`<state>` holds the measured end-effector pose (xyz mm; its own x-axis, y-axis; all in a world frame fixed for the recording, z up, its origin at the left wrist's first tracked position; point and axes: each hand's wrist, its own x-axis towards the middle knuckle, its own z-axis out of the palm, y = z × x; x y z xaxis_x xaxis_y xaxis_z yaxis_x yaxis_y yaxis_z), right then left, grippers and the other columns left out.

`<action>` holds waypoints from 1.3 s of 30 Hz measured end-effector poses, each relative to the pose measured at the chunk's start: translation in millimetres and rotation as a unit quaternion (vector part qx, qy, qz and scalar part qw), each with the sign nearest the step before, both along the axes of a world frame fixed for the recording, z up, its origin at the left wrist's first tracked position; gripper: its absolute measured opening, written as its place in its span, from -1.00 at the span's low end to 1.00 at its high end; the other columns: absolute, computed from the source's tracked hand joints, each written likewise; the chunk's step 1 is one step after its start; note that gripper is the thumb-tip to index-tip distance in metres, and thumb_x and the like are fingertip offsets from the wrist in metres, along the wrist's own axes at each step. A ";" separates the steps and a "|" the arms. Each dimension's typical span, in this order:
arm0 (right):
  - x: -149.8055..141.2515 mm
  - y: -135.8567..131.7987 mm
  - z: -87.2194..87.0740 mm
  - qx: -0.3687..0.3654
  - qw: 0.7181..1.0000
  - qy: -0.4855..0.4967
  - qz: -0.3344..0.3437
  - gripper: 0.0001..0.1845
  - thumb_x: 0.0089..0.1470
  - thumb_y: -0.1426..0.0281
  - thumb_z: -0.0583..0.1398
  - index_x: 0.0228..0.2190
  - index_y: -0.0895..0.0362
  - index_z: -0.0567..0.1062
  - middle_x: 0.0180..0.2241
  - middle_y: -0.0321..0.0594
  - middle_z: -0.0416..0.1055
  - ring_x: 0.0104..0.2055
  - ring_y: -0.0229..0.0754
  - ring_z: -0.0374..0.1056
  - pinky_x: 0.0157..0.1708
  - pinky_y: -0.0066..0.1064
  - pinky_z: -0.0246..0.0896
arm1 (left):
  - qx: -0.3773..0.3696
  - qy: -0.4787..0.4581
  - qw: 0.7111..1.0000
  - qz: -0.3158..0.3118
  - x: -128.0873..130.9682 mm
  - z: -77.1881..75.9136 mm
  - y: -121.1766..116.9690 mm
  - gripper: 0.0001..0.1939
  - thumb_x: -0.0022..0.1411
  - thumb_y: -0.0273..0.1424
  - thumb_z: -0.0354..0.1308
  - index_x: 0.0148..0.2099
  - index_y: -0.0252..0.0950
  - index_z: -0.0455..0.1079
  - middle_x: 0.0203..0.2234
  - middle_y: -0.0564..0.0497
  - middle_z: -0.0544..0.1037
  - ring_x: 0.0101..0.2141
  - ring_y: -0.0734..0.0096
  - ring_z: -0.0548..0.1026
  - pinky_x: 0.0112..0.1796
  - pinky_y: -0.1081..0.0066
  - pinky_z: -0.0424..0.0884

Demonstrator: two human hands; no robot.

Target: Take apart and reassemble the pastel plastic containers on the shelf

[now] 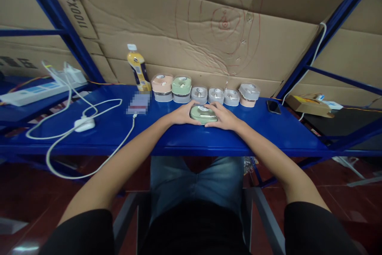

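Observation:
A small green box with a clear lid [204, 115] sits on the blue shelf top between my two hands. My left hand [182, 113] wraps its left side, and my right hand [224, 116] grips its right side, with fingers reaching around the far edge. Just behind stands a row of similar boxes: a pink one on grey [162, 84], a green one on grey [182, 86], several low grey ones [216, 96], and a grey one over pink [249, 92].
A yellow drink bottle [139, 68] stands at the back left, near a pixelated flat item [139, 104] with a white cable. A white charger [84, 124] lies further left. A phone [273, 107] rests at right. Cardboard [149, 16] lines the back.

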<state>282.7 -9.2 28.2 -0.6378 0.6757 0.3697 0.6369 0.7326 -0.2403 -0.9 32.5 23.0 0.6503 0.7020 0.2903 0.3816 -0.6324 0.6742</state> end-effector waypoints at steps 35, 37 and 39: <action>-1.1 3.9 0.0 -0.044 0.998 0.049 -0.010 0.05 0.13 -0.23 0.40 0.46 -0.03 0.34 0.20 0.07 0.40 0.23 0.28 0.48 0.32 0.24 0.40 | 0.015 0.017 0.999 0.029 2.9 1.0 -2.8 0.11 -0.09 0.05 0.61 0.40 -0.27 0.31 0.27 -0.33 0.55 0.26 -0.34 0.54 0.25 -0.20 0.45; 1.1 7.4 -1.9 -0.047 0.998 0.051 0.000 0.12 0.08 -0.22 0.44 0.48 0.00 0.33 0.23 0.08 0.40 0.26 0.30 0.46 0.35 0.24 0.36 | 0.013 0.013 0.999 0.028 2.9 -0.4 -2.2 0.13 -0.10 0.07 0.61 0.41 -0.26 0.30 0.29 -0.33 0.53 0.27 -0.34 0.52 0.26 -0.21 0.44; 3.9 11.1 -3.0 -0.054 0.997 0.053 0.015 0.18 0.01 -0.20 0.48 0.49 0.01 0.31 0.27 0.09 0.39 0.31 0.32 0.42 0.39 0.24 0.31 | 0.014 0.007 1.000 0.026 2.9 -1.9 -1.5 0.15 -0.11 0.07 0.62 0.42 -0.25 0.29 0.30 -0.32 0.52 0.28 -0.34 0.52 0.27 -0.21 0.43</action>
